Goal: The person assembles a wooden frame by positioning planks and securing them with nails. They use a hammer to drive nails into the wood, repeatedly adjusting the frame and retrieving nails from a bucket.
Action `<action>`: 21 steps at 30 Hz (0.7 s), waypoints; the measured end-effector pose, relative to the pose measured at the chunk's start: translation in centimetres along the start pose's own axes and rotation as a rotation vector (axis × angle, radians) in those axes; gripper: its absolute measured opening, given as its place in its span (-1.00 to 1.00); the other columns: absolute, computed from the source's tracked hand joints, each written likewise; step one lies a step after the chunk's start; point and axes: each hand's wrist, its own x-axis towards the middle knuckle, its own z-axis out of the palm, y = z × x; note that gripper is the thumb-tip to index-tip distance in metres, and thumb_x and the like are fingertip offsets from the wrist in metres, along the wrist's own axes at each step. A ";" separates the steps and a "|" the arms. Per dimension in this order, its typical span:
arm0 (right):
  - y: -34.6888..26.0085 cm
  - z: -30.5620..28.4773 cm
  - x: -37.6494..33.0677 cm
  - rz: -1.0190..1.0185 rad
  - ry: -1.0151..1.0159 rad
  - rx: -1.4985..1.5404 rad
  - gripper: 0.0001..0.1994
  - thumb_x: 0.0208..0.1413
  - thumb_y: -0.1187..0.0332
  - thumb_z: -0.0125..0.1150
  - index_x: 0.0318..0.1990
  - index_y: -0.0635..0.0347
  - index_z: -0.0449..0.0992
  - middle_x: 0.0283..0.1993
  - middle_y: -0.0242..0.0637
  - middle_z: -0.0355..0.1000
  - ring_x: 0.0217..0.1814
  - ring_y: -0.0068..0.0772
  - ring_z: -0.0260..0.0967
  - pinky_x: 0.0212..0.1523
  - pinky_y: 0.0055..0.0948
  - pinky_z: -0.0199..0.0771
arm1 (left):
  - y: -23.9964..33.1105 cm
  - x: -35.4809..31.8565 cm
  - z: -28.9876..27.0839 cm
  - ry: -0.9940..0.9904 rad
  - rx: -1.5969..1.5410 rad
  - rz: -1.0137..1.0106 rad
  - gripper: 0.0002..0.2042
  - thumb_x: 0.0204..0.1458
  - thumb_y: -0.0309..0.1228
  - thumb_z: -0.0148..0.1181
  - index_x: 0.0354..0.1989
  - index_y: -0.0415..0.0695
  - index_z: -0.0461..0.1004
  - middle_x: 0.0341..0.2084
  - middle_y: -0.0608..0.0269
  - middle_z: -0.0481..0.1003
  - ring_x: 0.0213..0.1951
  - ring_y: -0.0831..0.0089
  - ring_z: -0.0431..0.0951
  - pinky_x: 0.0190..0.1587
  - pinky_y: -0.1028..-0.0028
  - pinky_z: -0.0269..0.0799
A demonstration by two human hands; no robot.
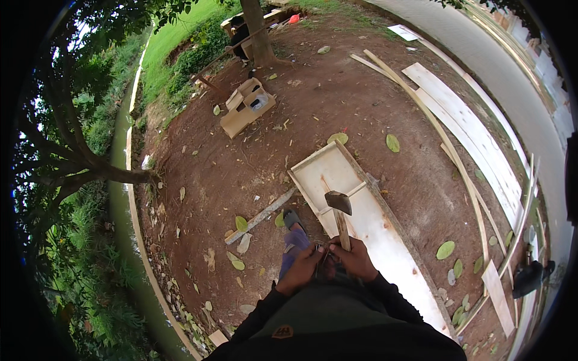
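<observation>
Reddish-brown bare ground, strewn with fallen leaves, fills the middle of the head view, with a green water channel along the left and a grey paved path at the far right. Long pale wooden planks lie on the right side, probably set there to leave standing room around a white, shallow, wood-edged rectangular panel. That panel lies flat, its long axis running from the far middle toward the near right. An opened brown cardboard box sits farther off, short of a tree trunk.

A wooden-handled, hammer-like tool with a broad dark metal head is in front of the body, above the panel as seen from here. Its long axis runs near to far, leaning slightly left, the head at the far end. The right hand is clamped low on the handle, seemingly so that its fingertips can also reach the left hand. The left's fingers are bent close beside the right's, around something small; I cannot tell what it is, or whether they are closed firmly on it.
</observation>
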 end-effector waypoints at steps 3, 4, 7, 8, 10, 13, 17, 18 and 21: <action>-2.7 0.8 5.2 0.028 0.093 0.125 -0.83 0.22 0.40 0.17 -0.16 0.34 0.51 -0.43 -0.37 0.45 -0.46 -0.61 0.36 -0.44 -0.56 0.37 | 3.3 5.0 -3.3 0.080 0.180 0.061 -0.81 0.30 -0.35 0.01 -0.07 -0.20 0.41 -0.44 0.32 0.45 -0.46 0.57 0.45 -0.38 0.50 0.41; -2.9 0.6 6.9 0.028 0.114 0.096 -0.83 0.23 0.41 0.16 -0.13 0.35 0.49 -0.38 -0.34 0.49 -0.50 -0.63 0.35 -0.48 -0.57 0.37 | 4.1 6.8 -4.8 0.109 0.298 0.115 -0.78 0.29 -0.32 0.02 -0.06 -0.20 0.44 -0.45 0.35 0.44 -0.47 0.57 0.41 -0.38 0.49 0.37; -4.6 0.7 13.4 -0.017 0.195 0.068 -0.82 0.23 0.42 0.13 -0.12 0.37 0.46 -0.34 -0.30 0.53 -0.54 -0.64 0.32 -0.55 -0.59 0.36 | 10.2 10.7 -6.6 0.037 0.422 0.092 -0.75 0.26 -0.26 0.10 -0.07 -0.20 0.47 -0.49 0.41 0.38 -0.51 0.61 0.32 -0.44 0.51 0.27; -5.6 1.3 15.2 -0.022 0.208 0.074 -0.83 0.23 0.43 0.13 -0.12 0.37 0.46 -0.34 -0.30 0.53 -0.54 -0.64 0.32 -0.55 -0.59 0.35 | 13.5 11.3 -6.9 0.009 0.518 0.051 -0.70 0.21 -0.21 0.18 -0.11 -0.21 0.51 -0.53 0.44 0.35 -0.52 0.65 0.29 -0.50 0.53 0.21; -8.0 2.5 19.0 -0.032 0.230 0.093 -0.83 0.23 0.43 0.13 -0.13 0.38 0.46 -0.35 -0.30 0.53 -0.55 -0.65 0.31 -0.56 -0.59 0.34 | 16.7 14.9 -9.6 -0.132 0.443 0.025 -0.70 0.19 -0.19 0.20 -0.14 -0.21 0.53 -0.52 0.45 0.37 -0.50 0.67 0.29 -0.49 0.54 0.18; -10.3 3.8 24.5 0.014 0.271 0.132 -0.83 0.22 0.43 0.13 -0.14 0.37 0.47 -0.36 -0.30 0.52 -0.55 -0.65 0.30 -0.56 -0.60 0.31 | 23.8 18.5 -11.8 -0.222 0.537 -0.075 -0.67 0.18 -0.16 0.22 -0.12 -0.22 0.55 -0.48 0.46 0.42 -0.44 0.70 0.31 -0.42 0.56 0.19; -13.2 5.5 31.5 0.144 0.280 0.165 -0.78 0.16 0.36 0.20 -0.12 0.33 0.50 -0.40 -0.35 0.50 -0.52 -0.65 0.33 -0.53 -0.60 0.32 | 27.9 23.1 -16.0 -0.302 0.612 -0.071 -0.65 0.19 -0.14 0.21 -0.14 -0.23 0.57 -0.42 0.40 0.50 -0.34 0.62 0.41 -0.24 0.47 0.35; -13.3 5.3 32.2 0.142 0.304 0.132 -0.78 0.16 0.35 0.20 -0.13 0.33 0.50 -0.46 -0.40 0.44 -0.54 -0.66 0.29 -0.54 -0.60 0.28 | 30.7 23.4 -15.1 -0.322 0.789 -0.058 -0.66 0.20 -0.14 0.20 -0.20 -0.23 0.56 -0.43 0.41 0.49 -0.35 0.65 0.40 -0.29 0.51 0.32; -15.9 6.4 33.3 0.230 0.325 0.141 -0.80 0.19 0.37 0.19 -0.15 0.34 0.52 -0.42 -0.40 0.45 -0.49 -0.67 0.28 -0.46 -0.61 0.29 | 31.6 25.9 -16.3 -0.477 0.573 -0.160 -0.77 0.23 -0.24 0.15 -0.25 -0.18 0.52 -0.53 0.53 0.37 -0.47 0.70 0.29 -0.43 0.56 0.21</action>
